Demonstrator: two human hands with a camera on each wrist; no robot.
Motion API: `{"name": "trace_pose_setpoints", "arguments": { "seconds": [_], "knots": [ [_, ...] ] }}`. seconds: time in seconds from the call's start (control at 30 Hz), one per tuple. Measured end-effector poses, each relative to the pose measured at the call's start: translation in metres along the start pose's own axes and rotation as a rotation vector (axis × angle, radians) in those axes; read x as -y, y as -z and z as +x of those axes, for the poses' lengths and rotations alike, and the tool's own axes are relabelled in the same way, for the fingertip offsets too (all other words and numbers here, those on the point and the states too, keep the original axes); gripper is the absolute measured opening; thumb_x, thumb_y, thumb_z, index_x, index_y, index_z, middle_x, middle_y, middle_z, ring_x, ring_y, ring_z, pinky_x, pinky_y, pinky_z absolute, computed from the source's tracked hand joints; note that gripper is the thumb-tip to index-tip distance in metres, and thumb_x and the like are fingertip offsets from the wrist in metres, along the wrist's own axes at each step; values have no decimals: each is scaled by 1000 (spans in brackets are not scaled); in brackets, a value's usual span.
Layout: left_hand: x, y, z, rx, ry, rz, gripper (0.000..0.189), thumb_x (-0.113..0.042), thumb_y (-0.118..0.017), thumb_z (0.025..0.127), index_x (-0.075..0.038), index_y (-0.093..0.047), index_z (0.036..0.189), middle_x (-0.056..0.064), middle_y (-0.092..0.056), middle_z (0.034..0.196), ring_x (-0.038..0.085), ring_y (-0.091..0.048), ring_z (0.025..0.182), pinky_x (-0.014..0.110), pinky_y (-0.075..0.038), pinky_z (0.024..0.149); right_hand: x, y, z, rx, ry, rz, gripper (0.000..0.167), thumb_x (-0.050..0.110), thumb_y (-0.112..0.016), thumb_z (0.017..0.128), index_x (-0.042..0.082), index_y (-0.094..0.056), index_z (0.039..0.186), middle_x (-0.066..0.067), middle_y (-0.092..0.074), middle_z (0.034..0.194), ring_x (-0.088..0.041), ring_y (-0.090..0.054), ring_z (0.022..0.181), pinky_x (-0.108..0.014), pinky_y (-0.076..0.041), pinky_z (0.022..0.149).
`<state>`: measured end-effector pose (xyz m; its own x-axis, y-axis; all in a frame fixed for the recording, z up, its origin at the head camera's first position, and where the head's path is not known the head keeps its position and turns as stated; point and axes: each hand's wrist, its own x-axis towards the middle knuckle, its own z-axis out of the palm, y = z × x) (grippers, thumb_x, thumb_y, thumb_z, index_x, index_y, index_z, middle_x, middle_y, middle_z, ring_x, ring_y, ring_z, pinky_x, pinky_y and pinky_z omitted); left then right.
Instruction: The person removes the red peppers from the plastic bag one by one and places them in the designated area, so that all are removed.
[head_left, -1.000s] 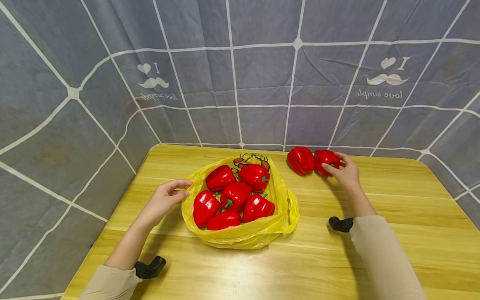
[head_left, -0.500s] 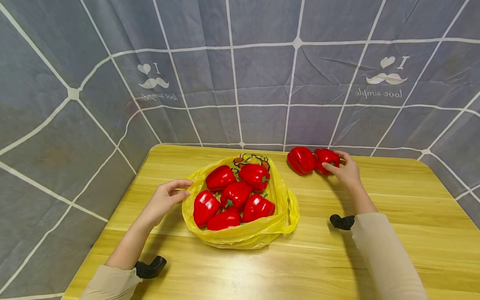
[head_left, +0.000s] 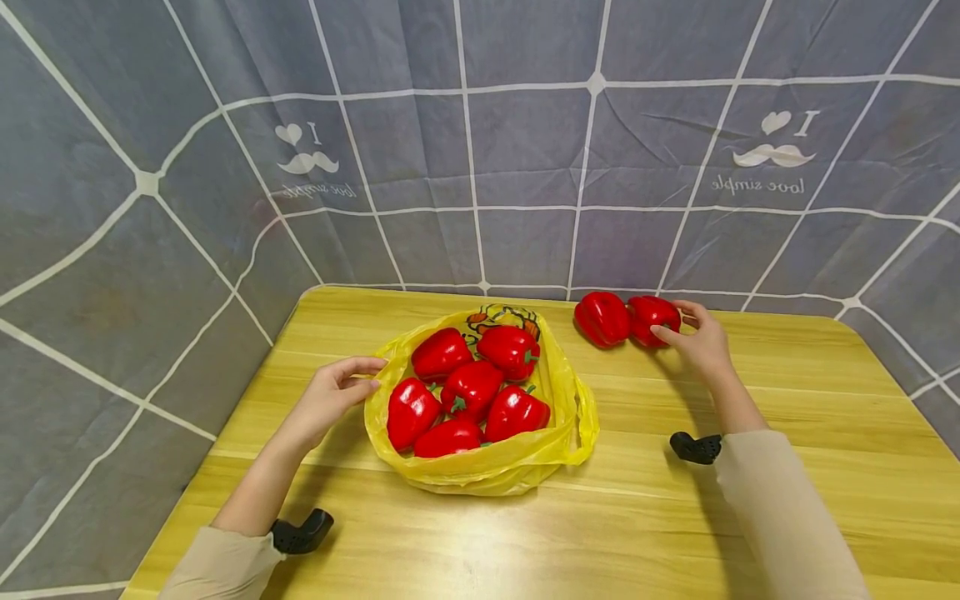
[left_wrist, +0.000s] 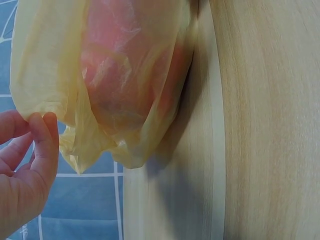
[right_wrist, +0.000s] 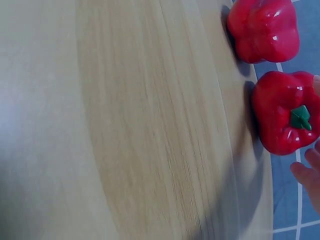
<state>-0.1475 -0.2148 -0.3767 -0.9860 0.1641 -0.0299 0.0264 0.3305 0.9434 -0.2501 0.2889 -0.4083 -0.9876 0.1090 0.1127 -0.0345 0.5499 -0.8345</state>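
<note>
A yellow plastic bag stands with its mouth wide on the table, holding several red bell peppers with green stems. My left hand pinches the bag's left rim between thumb and fingertips, plainly seen in the left wrist view. Two more bell peppers lie side by side at the back right: a left one and a right one. Around the right pepper's near side is my right hand, its fingers spread. The right wrist view shows a gap between the lower fingertip and that pepper.
The wood-grain table reaches back to a grey curtain with white grid lines. Black camera mounts sit on both wrists, low over the tabletop. A loose handle of the bag sticks out to the right.
My right hand has shifted slightly right, its thumb sliding away from the front of the right pepper. Both loose peppers stay where they were. The left hand keeps its hold on the bag.
</note>
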Motion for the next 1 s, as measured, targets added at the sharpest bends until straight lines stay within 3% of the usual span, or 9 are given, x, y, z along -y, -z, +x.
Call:
{"name": "trace_pose_setpoints", "arguments": {
  "seconds": [0.33, 0.63, 0.77, 0.87, 0.93, 1.0],
  "knots": [
    [-2, 0, 0, 0, 2, 2, 34, -4, -56, 91, 11, -53, 122, 26, -54, 117, 9, -58, 86, 19, -48, 78, 8, 8, -7, 8, 75, 5, 60, 20, -69, 84, -4, -43, 133, -25, -42, 136, -43, -38, 123, -55, -35, 97],
    [-5, 0, 0, 0, 8, -4, 34, -4, -55, 91, 10, -52, 122, 26, -53, 119, 10, -58, 87, 20, -48, 79, 36, 9, -20, 99, 152, 3, 61, 21, -70, 84, 0, -44, 136, -22, -44, 135, -38, -43, 119, -56, -36, 95],
    [-5, 0, 0, 3, 10, -1, 34, -4, -55, 91, 10, -52, 122, 25, -53, 119, 10, -57, 88, 20, -48, 79, 48, 5, -26, 125, 196, -26, 61, 23, -71, 83, 4, -47, 135, -20, -49, 130, -35, -49, 112, -32, -46, 90],
    [-6, 0, 0, 3, 14, -2, 34, -5, -56, 91, 10, -52, 122, 25, -53, 119, 10, -57, 88, 20, -48, 79, 56, 2, -28, 148, 245, -38, 60, 23, -72, 82, 5, -49, 134, -19, -50, 129, -35, -50, 111, -17, -44, 83],
    [-6, 0, 0, 3, 17, -3, 34, -5, -56, 91, 10, -53, 122, 25, -54, 119, 10, -57, 88, 20, -48, 80, 61, -1, -29, 166, 276, -36, 58, 22, -72, 82, 5, -50, 133, -18, -51, 129, -34, -51, 110, -20, -46, 84],
    [-6, 0, 0, 4, 20, -3, 35, -5, -56, 91, 9, -53, 122, 24, -54, 119, 10, -57, 88, 20, -48, 80, 66, -5, -30, 188, 296, -32, 57, 21, -73, 82, 5, -50, 132, -18, -52, 127, -35, -52, 109, -31, -49, 87]
  ]
}}
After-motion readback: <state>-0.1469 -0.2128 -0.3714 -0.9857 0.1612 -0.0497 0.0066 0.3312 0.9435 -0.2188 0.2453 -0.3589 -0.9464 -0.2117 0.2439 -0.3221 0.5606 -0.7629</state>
